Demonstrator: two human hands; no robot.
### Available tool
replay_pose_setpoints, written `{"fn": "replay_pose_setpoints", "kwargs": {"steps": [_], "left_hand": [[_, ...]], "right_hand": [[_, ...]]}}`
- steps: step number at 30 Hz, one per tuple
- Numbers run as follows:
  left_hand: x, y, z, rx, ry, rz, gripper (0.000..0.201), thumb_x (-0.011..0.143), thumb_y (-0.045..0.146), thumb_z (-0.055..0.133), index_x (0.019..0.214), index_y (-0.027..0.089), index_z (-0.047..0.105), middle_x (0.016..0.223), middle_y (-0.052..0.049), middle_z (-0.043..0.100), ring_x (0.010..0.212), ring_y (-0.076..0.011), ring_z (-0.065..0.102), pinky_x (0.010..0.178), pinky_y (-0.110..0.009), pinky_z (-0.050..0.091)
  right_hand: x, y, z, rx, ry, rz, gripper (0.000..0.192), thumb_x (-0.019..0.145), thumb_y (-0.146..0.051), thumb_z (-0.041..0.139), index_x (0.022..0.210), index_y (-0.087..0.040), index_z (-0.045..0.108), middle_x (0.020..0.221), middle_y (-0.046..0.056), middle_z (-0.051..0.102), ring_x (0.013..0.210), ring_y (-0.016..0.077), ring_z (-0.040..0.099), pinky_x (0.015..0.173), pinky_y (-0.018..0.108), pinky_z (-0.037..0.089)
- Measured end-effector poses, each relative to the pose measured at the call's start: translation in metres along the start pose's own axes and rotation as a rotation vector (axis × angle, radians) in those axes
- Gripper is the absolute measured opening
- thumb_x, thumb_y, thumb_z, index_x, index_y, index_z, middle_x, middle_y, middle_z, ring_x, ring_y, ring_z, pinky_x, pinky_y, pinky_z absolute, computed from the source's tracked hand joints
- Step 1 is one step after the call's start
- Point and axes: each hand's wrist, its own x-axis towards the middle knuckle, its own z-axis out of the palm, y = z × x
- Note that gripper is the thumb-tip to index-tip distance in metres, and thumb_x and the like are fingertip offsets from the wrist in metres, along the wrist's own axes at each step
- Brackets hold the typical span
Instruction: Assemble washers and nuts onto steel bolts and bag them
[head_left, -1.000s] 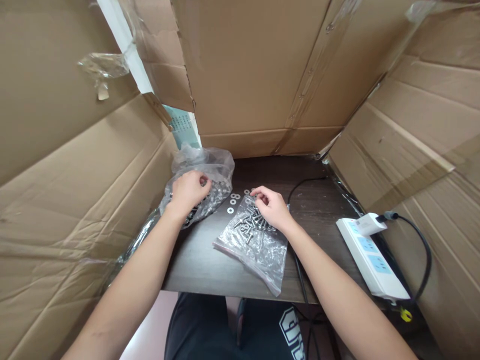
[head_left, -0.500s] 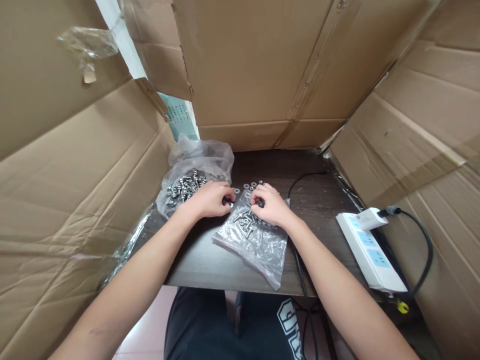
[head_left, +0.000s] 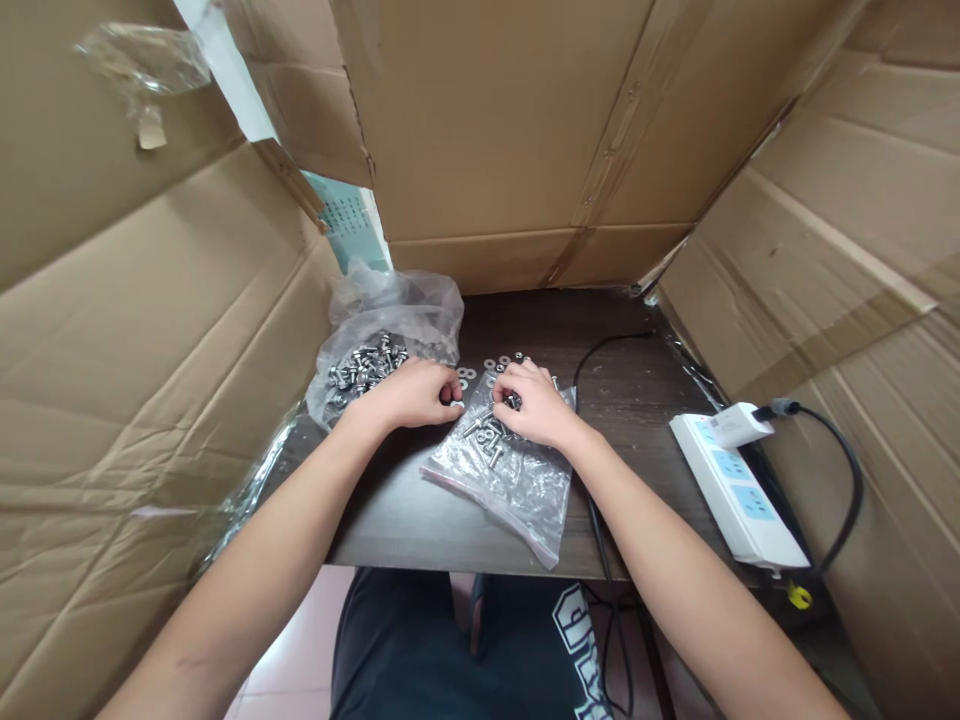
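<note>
My left hand point(head_left: 421, 393) is closed in a pinch beside the left edge of a clear zip bag point(head_left: 517, 490), with a small pale washer point(head_left: 456, 404) at its fingertips. My right hand point(head_left: 531, 400) curls over the bag's upper part, its fingers drawn together; what they hold is hidden. Silver bolts point(head_left: 491, 447) and nuts lie loose on the bag under and beside that hand. Several flat washers point(head_left: 490, 366) are scattered on the dark table just beyond both hands. Behind my left hand an open plastic bag point(head_left: 367, 368) holds a heap of bolts.
Cardboard walls point(head_left: 495, 130) enclose the table point(head_left: 390, 520) at the back and both sides. A white power strip point(head_left: 739, 490) with a plugged-in adapter stands at the right. A black cable point(head_left: 600, 370) runs across the table and over its front edge.
My left thumb and fingers have come closer together at the washer. My right hand stays over the bag with its fingers slightly shifted. The whole view has moved a little.
</note>
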Motion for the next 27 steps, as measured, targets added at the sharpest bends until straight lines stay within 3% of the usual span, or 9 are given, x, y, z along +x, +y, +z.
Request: {"fn": "replay_pose_setpoints", "kwargs": {"steps": [8, 15, 21, 24, 27], "left_hand": [[-0.001, -0.002, 0.001, -0.067, -0.034, -0.006, 0.020, 0.085, 0.039, 0.073, 0.095, 0.021, 0.077, 0.088, -0.003, 0.079, 0.080, -0.0211, 0.072, 0.078, -0.030, 0.046], [0.001, -0.005, 0.007, -0.136, 0.073, 0.049, 0.005, 0.085, 0.025, 0.072, 0.086, 0.021, 0.073, 0.075, -0.001, 0.075, 0.070, -0.0191, 0.069, 0.069, -0.029, 0.046], [0.012, 0.007, 0.027, -0.537, 0.472, 0.026, 0.010, 0.089, 0.024, 0.069, 0.095, 0.018, 0.074, 0.089, -0.005, 0.080, 0.080, -0.0178, 0.074, 0.079, -0.028, 0.058], [0.018, 0.012, 0.038, -0.738, 0.511, -0.026, 0.017, 0.089, 0.029, 0.069, 0.098, 0.016, 0.077, 0.093, -0.007, 0.082, 0.085, -0.0205, 0.076, 0.082, -0.032, 0.062], [0.023, 0.013, 0.046, -0.942, 0.463, -0.077, 0.025, 0.089, 0.030, 0.068, 0.103, 0.013, 0.079, 0.099, -0.011, 0.083, 0.087, -0.0230, 0.078, 0.082, -0.035, 0.065]], "right_hand": [[0.000, -0.001, 0.001, 0.010, 0.013, 0.012, 0.005, 0.084, -0.019, 0.061, 0.080, -0.021, 0.062, 0.096, 0.006, 0.066, 0.104, 0.0284, 0.055, 0.095, 0.045, 0.037], [0.000, 0.001, 0.001, 0.041, 0.050, -0.011, 0.008, 0.084, -0.019, 0.060, 0.077, -0.022, 0.059, 0.091, 0.005, 0.065, 0.099, 0.0276, 0.055, 0.090, 0.042, 0.038], [-0.001, -0.004, -0.004, 0.165, 0.174, -0.148, 0.009, 0.086, -0.020, 0.059, 0.078, -0.023, 0.057, 0.081, 0.003, 0.060, 0.086, 0.0242, 0.054, 0.085, 0.038, 0.041], [-0.003, -0.008, -0.005, 0.223, 0.242, -0.211, 0.010, 0.090, -0.022, 0.057, 0.080, -0.023, 0.057, 0.079, 0.003, 0.059, 0.083, 0.0228, 0.054, 0.082, 0.036, 0.042], [-0.002, -0.009, -0.004, 0.239, 0.261, -0.221, 0.011, 0.092, -0.023, 0.056, 0.081, -0.023, 0.056, 0.079, 0.003, 0.059, 0.081, 0.0220, 0.054, 0.081, 0.035, 0.041]]}}
